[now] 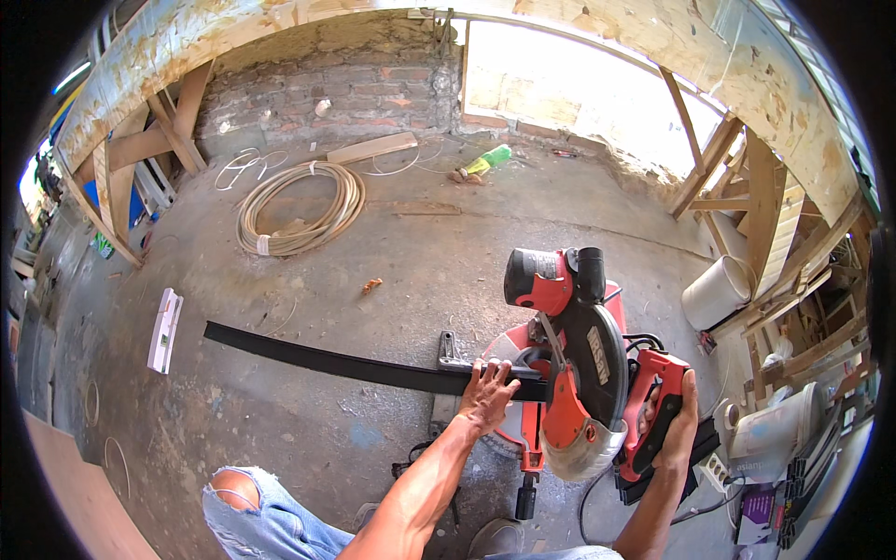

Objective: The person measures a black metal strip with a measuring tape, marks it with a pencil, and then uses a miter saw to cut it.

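— Where do we have our hands?

— Our left hand (487, 392) lies flat, fingers spread, on the long black strip (327, 359), pressing it down on the base of the red chop saw (569, 364); that grip is released, not curled round anything. Our right hand (674, 425) is clenched around the saw's red handle (653, 411), just right of the dark blade guard (593, 359).

— And where does the strip lie?

— It runs across the concrete floor (420, 243) from near the white flat piece (165, 329) on the left to the saw, where it passes under the guard. The saw sits on the floor, and our knee in torn jeans (247, 509) is low in the view.

— What containers do we see?

— A white bucket (717, 291) stands tilted by the timber frame (747, 187) at the right; we cannot tell what is in it. A second whitish pail (775, 425) sits lower right, beside a white power strip (717, 471); its contents are hidden too.

— Anything further off?

— A coil of pale hose (299, 210) lies well apart near the brick wall (327, 93), with a green bottle (490, 161) on its side beyond it.
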Demonstrator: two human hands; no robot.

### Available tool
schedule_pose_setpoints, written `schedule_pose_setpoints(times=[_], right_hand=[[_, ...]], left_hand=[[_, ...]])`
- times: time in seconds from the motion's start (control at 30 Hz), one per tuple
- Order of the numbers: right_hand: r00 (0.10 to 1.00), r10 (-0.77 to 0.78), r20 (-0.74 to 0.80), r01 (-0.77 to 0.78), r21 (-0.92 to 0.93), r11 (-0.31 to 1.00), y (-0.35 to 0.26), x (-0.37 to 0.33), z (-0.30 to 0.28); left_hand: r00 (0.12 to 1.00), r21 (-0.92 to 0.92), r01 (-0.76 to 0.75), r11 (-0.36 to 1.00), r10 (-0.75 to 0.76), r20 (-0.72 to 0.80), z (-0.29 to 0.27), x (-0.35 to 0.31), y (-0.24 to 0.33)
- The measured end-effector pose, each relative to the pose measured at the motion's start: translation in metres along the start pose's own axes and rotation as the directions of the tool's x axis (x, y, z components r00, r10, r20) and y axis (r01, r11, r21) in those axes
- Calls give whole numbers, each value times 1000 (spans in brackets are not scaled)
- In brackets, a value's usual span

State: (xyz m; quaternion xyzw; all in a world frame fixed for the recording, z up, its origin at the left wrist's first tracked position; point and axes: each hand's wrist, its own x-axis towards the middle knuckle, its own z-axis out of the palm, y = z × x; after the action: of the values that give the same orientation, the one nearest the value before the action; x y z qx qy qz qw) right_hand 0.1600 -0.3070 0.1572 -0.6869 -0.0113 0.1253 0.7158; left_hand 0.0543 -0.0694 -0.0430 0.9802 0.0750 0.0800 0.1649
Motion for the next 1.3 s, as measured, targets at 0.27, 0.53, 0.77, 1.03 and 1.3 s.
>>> schedule_pose_setpoints(times=[0.27,0.53,0.77,1.03,1.3], right_hand=[[1000,-16,-7,15,-22,1000,4,-2,-5],[999,-29,-14,29,-14,999,13,-2,-5],[1000,-19,22,18,22,1000,17,-2,-11],[998,-45,36,45,8,999,21,-3,-14],[999,-50,-20,49,-36,998,22,-7,-11]], left_hand=[[1000,3,3,1000,-3,24,1,2,0],[1000,34,-8,999,8,2,2,1,-1],[1000,72,-10,997,9,8,2,0,-1],[1000,85,-13,996,13,8,5,1,-2],[1000,-2,-1,1000,1,15,-2,1,0]])
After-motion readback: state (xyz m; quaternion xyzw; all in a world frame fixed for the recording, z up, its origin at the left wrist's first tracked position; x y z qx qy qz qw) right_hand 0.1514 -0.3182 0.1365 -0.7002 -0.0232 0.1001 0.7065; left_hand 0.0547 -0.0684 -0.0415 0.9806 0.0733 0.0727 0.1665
